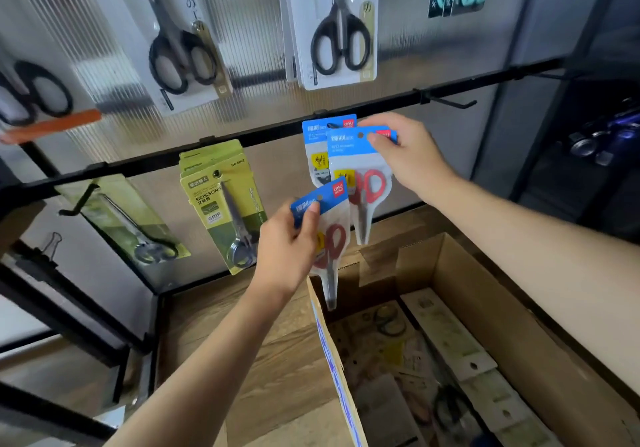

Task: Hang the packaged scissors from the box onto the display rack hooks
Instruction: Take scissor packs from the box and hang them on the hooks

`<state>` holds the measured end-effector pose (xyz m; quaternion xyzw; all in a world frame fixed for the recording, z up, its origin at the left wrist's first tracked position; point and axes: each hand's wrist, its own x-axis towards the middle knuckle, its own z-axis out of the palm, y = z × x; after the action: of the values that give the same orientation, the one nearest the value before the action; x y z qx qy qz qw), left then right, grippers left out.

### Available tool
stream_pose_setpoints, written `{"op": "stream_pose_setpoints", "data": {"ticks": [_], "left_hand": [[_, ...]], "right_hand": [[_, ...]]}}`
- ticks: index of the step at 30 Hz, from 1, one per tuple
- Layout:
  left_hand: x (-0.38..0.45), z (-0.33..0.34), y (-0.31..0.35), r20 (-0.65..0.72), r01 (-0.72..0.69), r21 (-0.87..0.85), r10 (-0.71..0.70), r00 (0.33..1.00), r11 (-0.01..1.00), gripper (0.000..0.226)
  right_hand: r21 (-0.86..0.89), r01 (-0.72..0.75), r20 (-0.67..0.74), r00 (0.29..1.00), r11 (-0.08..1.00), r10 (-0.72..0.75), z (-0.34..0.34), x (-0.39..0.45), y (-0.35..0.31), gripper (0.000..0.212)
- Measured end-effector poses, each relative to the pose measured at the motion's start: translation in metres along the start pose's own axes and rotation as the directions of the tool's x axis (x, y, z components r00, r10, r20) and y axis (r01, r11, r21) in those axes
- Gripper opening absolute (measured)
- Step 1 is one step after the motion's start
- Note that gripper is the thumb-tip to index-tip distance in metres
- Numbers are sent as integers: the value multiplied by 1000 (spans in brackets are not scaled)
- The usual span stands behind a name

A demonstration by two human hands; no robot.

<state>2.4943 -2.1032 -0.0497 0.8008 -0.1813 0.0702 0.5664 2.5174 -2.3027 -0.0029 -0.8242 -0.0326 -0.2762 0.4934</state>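
My right hand (405,155) pinches the blue header of a pack of red-handled scissors (360,176), held up just in front of another blue pack (317,148) that hangs on a hook of the black rail (242,140). My left hand (287,245) grips a second red-handled pack (329,235) by its blue top, lower and to the left, above the box's edge. The open cardboard box (502,308) sits below at the right with more packaged scissors inside.
Yellow-green scissor packs (221,200) hang left of the blue ones, another (128,225) further left. Black-handled packs (339,27) hang on the upper row. An empty hook (450,102) juts out at the right. A wooden surface (277,360) lies under the box.
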Motion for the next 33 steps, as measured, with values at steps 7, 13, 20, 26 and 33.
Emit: {"op": "stream_pose_setpoints", "data": {"ticks": [7,13,20,26,33], "left_hand": [[-2,3,5,-10,10,-21,-10,1000,1000,18],[-1,5,3,0,7,-26,-7,1000,1000,15],[4,-3,2,-10,-30,53,30,999,998,16],[14,-16,1,20,-26,53,25,999,998,22],[32,-6,12,3,-71,57,71,997,996,17]], "right_hand": [[4,-33,3,999,999,33,4,5,0,22],[-25,-55,2,998,998,55,12,11,2,27],[-58,-116,-36,993,992,114,30,30,13,28],[-60,-209,-122,972,976,201,45,51,19,25],[-205,-251,-186,959,946,215,39,27,36,24]]}}
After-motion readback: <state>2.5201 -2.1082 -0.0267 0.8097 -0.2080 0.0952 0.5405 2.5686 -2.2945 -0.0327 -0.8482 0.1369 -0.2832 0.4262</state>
